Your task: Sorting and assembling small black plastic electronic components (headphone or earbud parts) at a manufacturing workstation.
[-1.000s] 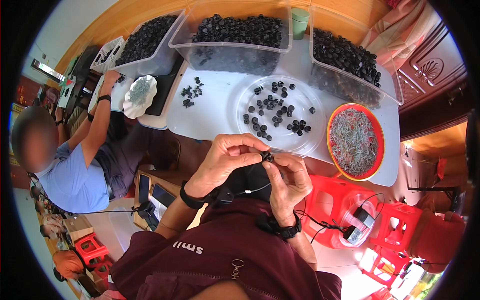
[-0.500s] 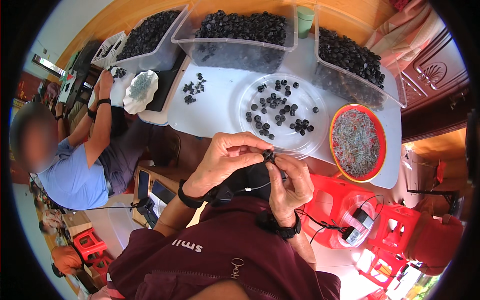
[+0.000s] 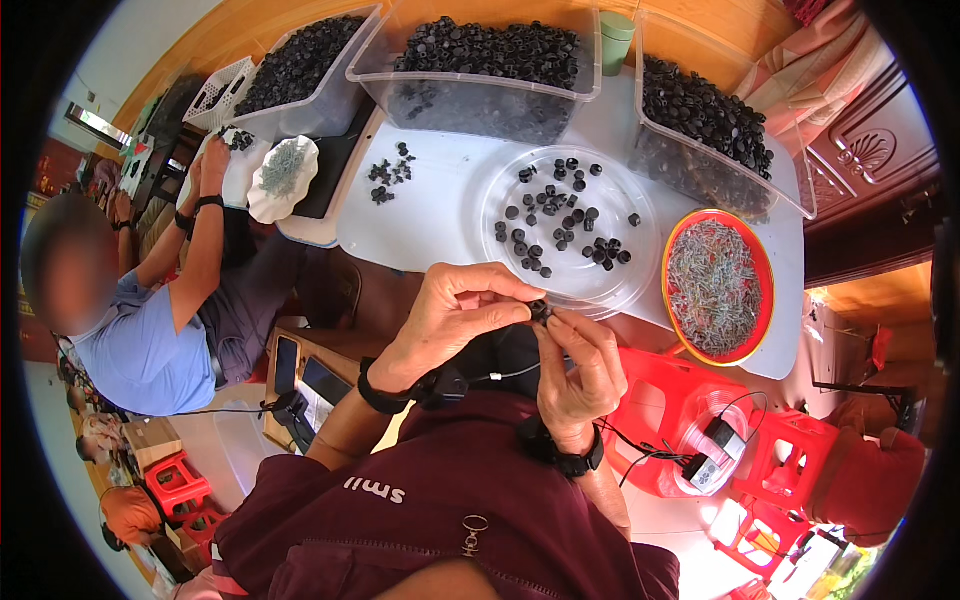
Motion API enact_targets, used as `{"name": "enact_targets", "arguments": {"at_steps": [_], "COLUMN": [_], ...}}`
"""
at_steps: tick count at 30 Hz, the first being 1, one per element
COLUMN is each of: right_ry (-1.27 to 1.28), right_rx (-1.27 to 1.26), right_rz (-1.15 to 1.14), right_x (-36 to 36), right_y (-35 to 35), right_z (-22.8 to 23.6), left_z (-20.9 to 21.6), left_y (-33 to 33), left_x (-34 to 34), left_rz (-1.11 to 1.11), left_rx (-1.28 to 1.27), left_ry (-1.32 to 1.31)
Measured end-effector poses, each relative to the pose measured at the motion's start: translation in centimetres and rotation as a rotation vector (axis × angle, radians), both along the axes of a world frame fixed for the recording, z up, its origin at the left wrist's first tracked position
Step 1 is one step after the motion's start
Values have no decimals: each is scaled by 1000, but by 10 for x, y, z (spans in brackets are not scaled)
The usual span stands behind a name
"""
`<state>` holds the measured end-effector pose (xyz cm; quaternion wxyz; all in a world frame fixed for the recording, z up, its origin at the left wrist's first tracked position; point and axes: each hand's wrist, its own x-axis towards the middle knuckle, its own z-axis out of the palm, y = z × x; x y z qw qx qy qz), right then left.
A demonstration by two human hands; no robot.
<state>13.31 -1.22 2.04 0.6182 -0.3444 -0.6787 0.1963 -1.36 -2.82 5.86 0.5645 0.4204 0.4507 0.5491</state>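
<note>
A small round black plastic part (image 3: 540,311) is held between my two hands, in front of the table's near edge. My left hand (image 3: 450,318) pinches it from the left with thumb and forefinger. From the right, the thumb and fingertips of my right hand (image 3: 582,368) are closed on the same part, partly hiding it. Just beyond my hands lies a clear round plastic tray (image 3: 632,270) with loose black parts (image 3: 565,215) scattered over it. To its right, a red bowl with a yellow rim (image 3: 768,300) holds a heap of thin metal pins or screws (image 3: 713,285).
Three clear bins of black parts (image 3: 480,100) line the back of the white table (image 3: 430,220). A small pile of black parts (image 3: 390,174) lies left of the tray. At left, a person in blue (image 3: 150,350) works beside a white dish (image 3: 272,205). Red stools (image 3: 650,400) stand at right.
The part stays between my hands. My right fingers have turned slightly around it and drawn closer together. The whole view has shifted a little.
</note>
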Motion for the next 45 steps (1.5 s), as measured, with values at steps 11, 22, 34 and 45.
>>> {"name": "enact_targets", "arguments": {"at_steps": [11, 22, 34, 45], "right_ry": [-94, -125, -163, -153], "right_rx": [83, 70, -116, -273], "right_rz": [-40, -49, 101, 221], "right_x": [0, 3, 10, 14], "right_y": [-1, -3, 5, 14], "right_z": [0, 0, 8, 7], "left_z": [-13, -13, -10, -16], "left_y": [0, 2, 12, 11], "left_x": [1, -2, -7, -6], "left_rz": [13, -52, -126, -136], "left_rx": [47, 141, -34, -18], "left_ry": [11, 110, 46, 77]}}
